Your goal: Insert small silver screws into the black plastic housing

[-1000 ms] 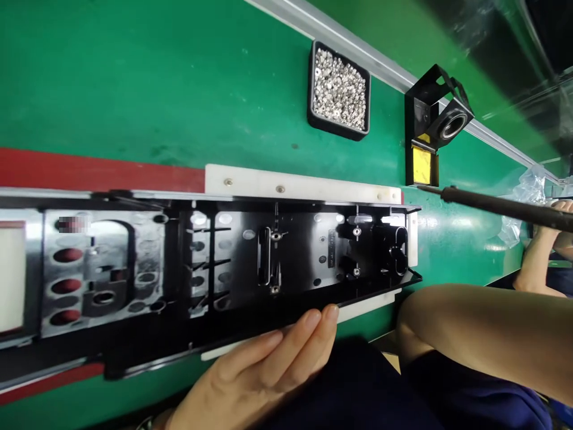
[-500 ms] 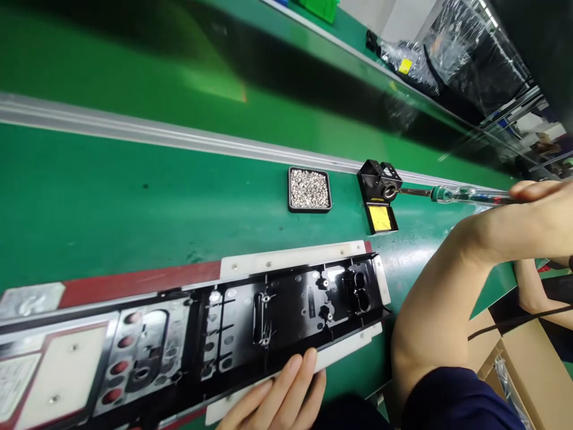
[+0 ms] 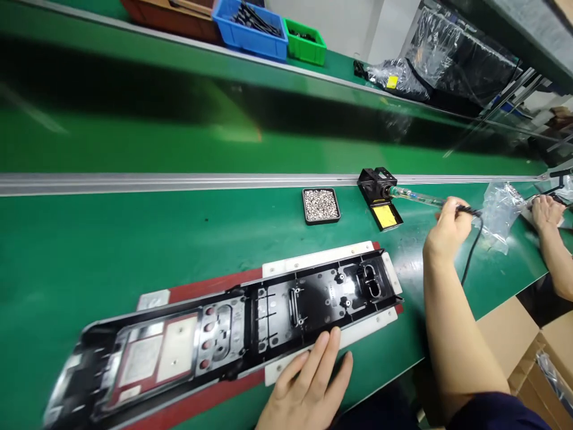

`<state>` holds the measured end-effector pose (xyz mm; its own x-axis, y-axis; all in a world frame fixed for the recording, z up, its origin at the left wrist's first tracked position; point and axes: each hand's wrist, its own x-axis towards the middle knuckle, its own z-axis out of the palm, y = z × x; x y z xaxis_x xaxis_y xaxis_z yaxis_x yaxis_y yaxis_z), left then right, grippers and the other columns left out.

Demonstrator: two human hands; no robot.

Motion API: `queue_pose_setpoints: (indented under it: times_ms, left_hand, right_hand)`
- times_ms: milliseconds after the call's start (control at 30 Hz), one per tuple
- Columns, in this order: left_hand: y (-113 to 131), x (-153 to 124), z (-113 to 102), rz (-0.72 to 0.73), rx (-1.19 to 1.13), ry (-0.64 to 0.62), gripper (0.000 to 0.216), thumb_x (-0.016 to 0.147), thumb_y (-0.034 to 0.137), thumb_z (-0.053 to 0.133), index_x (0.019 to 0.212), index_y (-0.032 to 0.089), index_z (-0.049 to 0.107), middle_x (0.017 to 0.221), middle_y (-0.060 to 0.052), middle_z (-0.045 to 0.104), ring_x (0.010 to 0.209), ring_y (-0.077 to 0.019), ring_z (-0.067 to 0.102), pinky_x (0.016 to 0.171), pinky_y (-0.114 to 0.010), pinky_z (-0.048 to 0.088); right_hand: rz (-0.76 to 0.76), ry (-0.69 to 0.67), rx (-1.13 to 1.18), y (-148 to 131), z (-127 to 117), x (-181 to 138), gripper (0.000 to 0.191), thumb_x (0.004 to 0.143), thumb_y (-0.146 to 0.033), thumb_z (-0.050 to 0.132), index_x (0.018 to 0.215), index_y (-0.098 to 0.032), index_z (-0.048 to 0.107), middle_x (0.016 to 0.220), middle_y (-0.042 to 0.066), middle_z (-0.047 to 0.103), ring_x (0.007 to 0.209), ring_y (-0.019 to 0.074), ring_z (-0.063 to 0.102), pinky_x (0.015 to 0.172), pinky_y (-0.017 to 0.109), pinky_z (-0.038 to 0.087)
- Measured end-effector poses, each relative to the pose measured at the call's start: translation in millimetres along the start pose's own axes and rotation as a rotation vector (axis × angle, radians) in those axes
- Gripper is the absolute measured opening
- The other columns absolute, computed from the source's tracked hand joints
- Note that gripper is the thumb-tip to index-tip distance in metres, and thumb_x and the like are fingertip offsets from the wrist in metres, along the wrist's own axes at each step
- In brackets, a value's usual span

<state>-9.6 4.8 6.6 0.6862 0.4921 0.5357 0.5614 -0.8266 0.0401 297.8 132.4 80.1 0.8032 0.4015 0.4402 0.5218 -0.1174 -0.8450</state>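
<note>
A long black plastic housing (image 3: 251, 328) lies open side up on the worktop (image 3: 134, 251), towards its near edge, slanting so that its right end sits farther from that edge. Under it a red base (image 3: 210, 288) shows, with white strips (image 3: 317, 258) along both sides and the right end of the housing. The left hand (image 3: 308, 382) has its fingers spread and extended, grasping nothing, the fingertips against the housing's near wall. The right hand's (image 3: 447, 230) grip is closed round the back end of a soldering iron (image 3: 416, 196), whose front end is in a black stand (image 3: 373, 184) at the worktop's back edge; a cable (image 3: 472, 251) hangs from the iron. A yellow sponge (image 3: 385, 216) sits at the stand's front. Left of the stand, near the back edge, a square black tray (image 3: 323, 222) holds small metal pieces (image 3: 321, 203). Toward the worktop's right end lies clear plastic (image 3: 496, 209), beside another person's hand (image 3: 547, 212).
</note>
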Motion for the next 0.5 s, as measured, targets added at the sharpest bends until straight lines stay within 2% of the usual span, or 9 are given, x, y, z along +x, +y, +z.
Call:
queue_pose_setpoints:
  times_ms: [67, 133, 200, 300, 367, 433, 500]
  left_hand:
    - [-2, 3, -3, 0.008, -0.064, -0.044, 0.065, 0.056, 0.049, 0.085, 0.113, 0.026, 0.064, 0.126, -0.016, 0.058, 0.149, -0.0262, 0.009, 0.121, -0.037, 0.001]
    - [-3, 5, -4, 0.01, -0.097, -0.078, 0.082, 0.041, 0.058, 0.091, 0.111, 0.025, 0.064, 0.126, -0.02, 0.059, 0.15, -0.0262, 0.003, 0.12, -0.036, -0.002]
    - [0, 7, -7, 0.011, -0.093, -0.081, 0.085, 0.039, 0.059, 0.091, 0.111, 0.024, 0.064, 0.129, -0.023, 0.056, 0.15, -0.0272, 0.001, 0.119, -0.037, -0.001]
    - [5, 13, -17, 0.013, -0.108, -0.074, 0.077, 0.055, 0.066, 0.083, 0.117, 0.025, 0.061, 0.139, -0.025, 0.047, 0.149, -0.0305, 0.008, 0.116, -0.039, 0.01]
    - [1, 17, -31, 0.032, -0.129, -0.036, 0.061, 0.075, 0.062, 0.07, 0.121, 0.023, 0.059, 0.141, -0.021, 0.046, 0.144, -0.0313, 0.024, 0.112, -0.04, 0.02]
    - [-19, 17, -51, 0.051, -0.133, 0.026, 0.041, 0.091, 0.045, 0.058, 0.122, 0.018, 0.058, 0.136, -0.015, 0.054, 0.133, -0.0276, 0.042, 0.109, -0.039, 0.029]
    - [-56, 12, -73, -0.019, -0.067, 0.072, 0.033, 0.094, 0.034, 0.055, 0.122, 0.017, 0.057, 0.13, -0.011, 0.058, 0.121, -0.0248, 0.052, 0.106, -0.038, 0.035]
  right_hand:
    - [0.133, -0.265, -0.051, 14, -27, -19, 0.067, 0.069, -0.073, 0.048, 0.091, -0.01, 0.053, 0.081, 0.009, 0.052, 0.071, 0.0149, 0.051, 0.068, 0.028, 0.046]
    - [0.213, -0.574, -0.08, 21, -53, -40, 0.067, 0.067, -0.074, 0.059, 0.084, -0.009, 0.057, 0.07, 0.005, 0.051, 0.061, 0.0111, 0.048, 0.058, 0.021, 0.041]
    - [0.234, -0.766, -0.096, 19, -72, -62, 0.067, 0.069, -0.074, 0.06, 0.084, -0.009, 0.059, 0.066, 0.003, 0.049, 0.056, 0.0093, 0.045, 0.053, 0.018, 0.036]
    - [0.197, -0.852, -0.102, 1, -85, -90, 0.066, 0.076, -0.074, 0.048, 0.091, -0.01, 0.058, 0.064, 0.001, 0.045, 0.056, 0.0096, 0.041, 0.052, 0.019, 0.033]
    - [0.143, -0.896, -0.116, -16, -84, -103, 0.063, 0.081, -0.072, 0.04, 0.094, -0.013, 0.059, 0.065, 0.001, 0.046, 0.058, 0.0105, 0.042, 0.055, 0.02, 0.033]
    - [0.076, -0.937, -0.181, -31, -79, -111, 0.05, 0.088, -0.062, 0.041, 0.097, -0.016, 0.06, 0.067, 0.0, 0.049, 0.062, 0.0114, 0.045, 0.058, 0.022, 0.032]
    - [0.021, -0.943, -0.308, -43, -71, -118, 0.032, 0.095, -0.047, 0.049, 0.103, -0.018, 0.061, 0.071, -0.001, 0.053, 0.067, 0.0126, 0.049, 0.063, 0.023, 0.031]
